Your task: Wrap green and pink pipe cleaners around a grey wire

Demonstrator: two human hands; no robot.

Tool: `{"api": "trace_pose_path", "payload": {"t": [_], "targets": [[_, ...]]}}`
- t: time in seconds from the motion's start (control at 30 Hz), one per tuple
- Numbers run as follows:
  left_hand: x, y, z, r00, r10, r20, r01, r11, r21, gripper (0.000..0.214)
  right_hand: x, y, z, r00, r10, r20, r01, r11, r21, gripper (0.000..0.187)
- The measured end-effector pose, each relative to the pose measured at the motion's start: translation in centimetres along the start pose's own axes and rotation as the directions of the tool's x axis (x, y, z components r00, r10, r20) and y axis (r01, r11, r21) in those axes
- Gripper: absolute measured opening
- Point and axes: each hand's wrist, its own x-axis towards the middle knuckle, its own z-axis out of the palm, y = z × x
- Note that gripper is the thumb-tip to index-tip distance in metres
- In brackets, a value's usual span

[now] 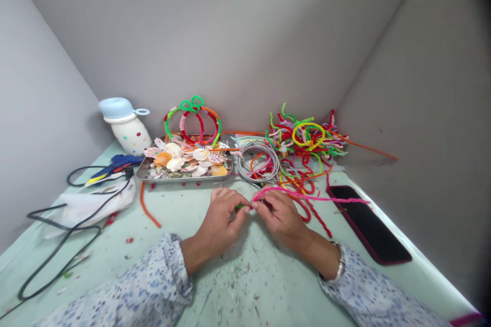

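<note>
Pink fuzzy stem [314, 197], probably a pipe cleaner: one end at the right hand's fingertips, mid-table [230, 286], its long tail running over that hand toward 3 o'clock. The tail crosses the upper end of the phone [370, 225]; cannot tell whether it rests on the glass.

Handling, by judgement: very light, soft on the outside, likely a thin wire core, so bendable and apt to keep a bend. Nap should give good friction, little slip. Not fragile, though repeated kinking at one spot might weaken the core; a cut end could prick. Best held close to the working end, between thumb and forefinger, tail left loose.

Grip, right hand [282, 219]: thumb and forefinger pressed together, pinching the pink end; other fingers curled. Grip, left hand [222, 219]: thumb and forefinger nearly closed on a small green piece [241, 207], mostly hidden. Fingertips of both hands almost meet; any join between pink and green too small to make out.

Around the hands: wire coil [239, 163] at 12 o'clock, tangled stem pile [284, 135] at 1, shell tray [184, 179] at 10.
</note>
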Motion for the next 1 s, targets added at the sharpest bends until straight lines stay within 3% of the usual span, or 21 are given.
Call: {"api": "trace_pose_path", "payload": {"t": [1.0], "targets": [[0.11,0.11,0.01,1.000,-0.004,-0.011,0.004,0.998,0.055,0.010,0.19,-0.66,-0.04,0.999,0.035,0.027,-0.036,0.999,0.007,0.011]]}}
